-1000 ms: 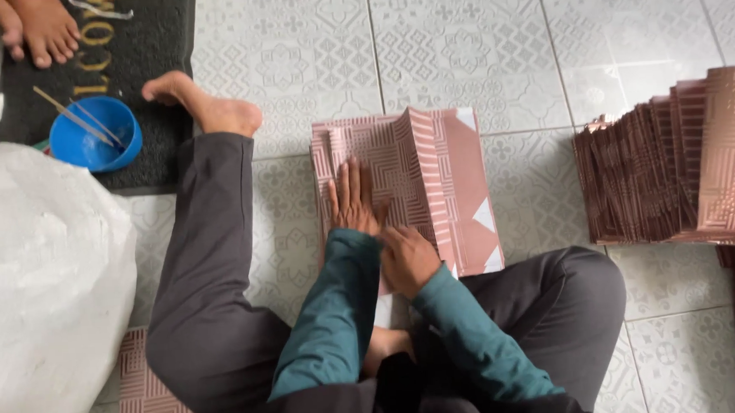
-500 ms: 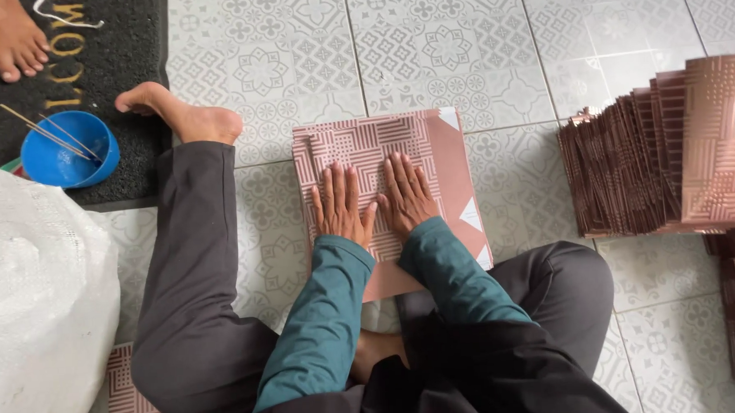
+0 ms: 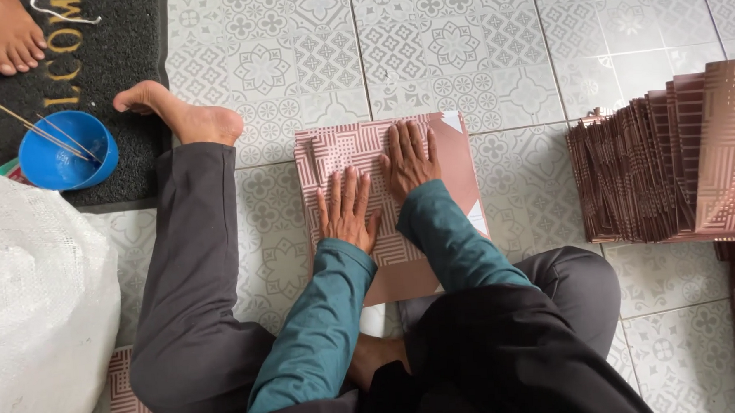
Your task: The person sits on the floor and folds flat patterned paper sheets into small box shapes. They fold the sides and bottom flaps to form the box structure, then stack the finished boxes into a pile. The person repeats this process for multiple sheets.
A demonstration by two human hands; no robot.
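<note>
Patterned grey floor tiles (image 3: pixel 460 45), dark doormat at top left. Both palms down on a pink patterned paper sheet (image 3: pixel 356 145) lying flat on the floor: left hand (image 3: pixel 347 211) and right hand (image 3: pixel 409 159), fingers spread, pressing, gripping nothing. One flap apparently folded over already. Finished stack (image 3: pixel 671 160) well apart at right; more creasing probably left.

A home entrance floor is serving as a craft workspace: patterned floor tiles (image 3: pixel 476 45) are lying beside a dark doormat (image 3: pixel 123 93), bare feet (image 3: pixel 1 37) are resting on that doormat, and stacked pink sheets (image 3: pixel 671 160) are sitting well right of it.
</note>
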